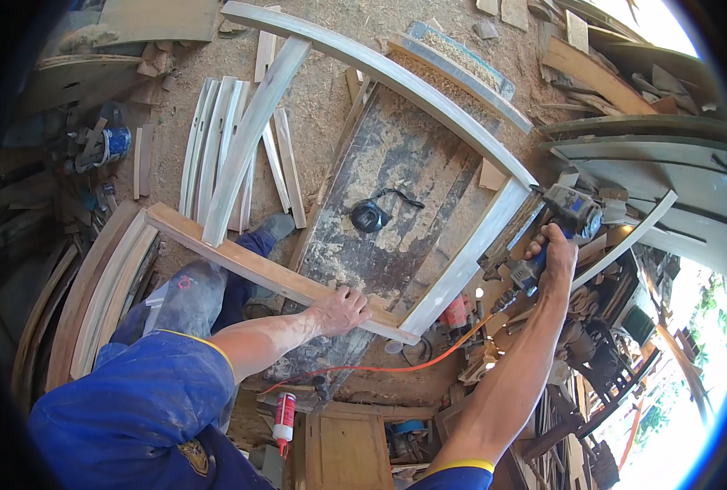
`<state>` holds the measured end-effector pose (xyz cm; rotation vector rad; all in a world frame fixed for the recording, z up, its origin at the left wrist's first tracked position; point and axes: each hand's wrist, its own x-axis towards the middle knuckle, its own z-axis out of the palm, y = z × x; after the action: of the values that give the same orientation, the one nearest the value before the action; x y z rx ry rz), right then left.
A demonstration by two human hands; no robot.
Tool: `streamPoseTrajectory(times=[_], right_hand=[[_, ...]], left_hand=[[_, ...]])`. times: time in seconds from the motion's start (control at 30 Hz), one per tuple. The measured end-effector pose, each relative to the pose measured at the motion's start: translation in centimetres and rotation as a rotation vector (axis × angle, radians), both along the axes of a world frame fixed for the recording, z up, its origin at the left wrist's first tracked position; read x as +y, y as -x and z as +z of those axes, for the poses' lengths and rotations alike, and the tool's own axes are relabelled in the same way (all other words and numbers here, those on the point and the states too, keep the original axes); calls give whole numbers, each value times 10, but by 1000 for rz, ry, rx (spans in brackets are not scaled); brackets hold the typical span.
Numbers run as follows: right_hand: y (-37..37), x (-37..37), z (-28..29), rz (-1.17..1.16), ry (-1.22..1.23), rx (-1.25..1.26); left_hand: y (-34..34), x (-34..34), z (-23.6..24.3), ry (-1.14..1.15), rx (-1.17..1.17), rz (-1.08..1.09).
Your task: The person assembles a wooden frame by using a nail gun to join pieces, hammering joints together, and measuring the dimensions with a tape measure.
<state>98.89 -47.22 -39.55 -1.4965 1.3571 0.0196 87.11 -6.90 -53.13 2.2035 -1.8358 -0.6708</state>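
Observation:
A four-sided wooden frame (400, 72) with a curved far rail rests across a worn workbench (355, 269). My left hand (340, 312) grips the near rail (249, 263) from above, its fingers wrapped over the edge. My right hand (553, 253) is closed around the handle of a blue and grey nail gun (571, 211). The gun's nose sits at the frame's far right corner, where the curved rail meets the right side piece (469, 253); I cannot tell whether it touches. An orange air hose (437, 359) runs from the gun's handle to the left below the frame.
A black tape measure (369, 216) lies on the bench inside the frame. Pale wood strips (210, 147) lie on the sawdust-covered ground at left. A red and white glue bottle (284, 420) is near my body. Curved boards (94, 294) stand at left; scrap wood (600, 77) is piled at right.

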Motion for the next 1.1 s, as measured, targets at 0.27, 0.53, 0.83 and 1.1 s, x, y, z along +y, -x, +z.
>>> streamPoseTrajectory(times=[0.27,0.53,0.83,1.1], right_hand=[[-15,21,4,30,56,55],[-11,6,-4,-6,-3,36],[-12,6,-3,18,-23,36],[-18,22,-2,13,7,73]], left_hand=[[-1,1,-1,-38,34,-25],[-6,0,5,-41,50,-19],[-4,0,2,-39,62,-41],[-1,0,1,-10,26,-3]])
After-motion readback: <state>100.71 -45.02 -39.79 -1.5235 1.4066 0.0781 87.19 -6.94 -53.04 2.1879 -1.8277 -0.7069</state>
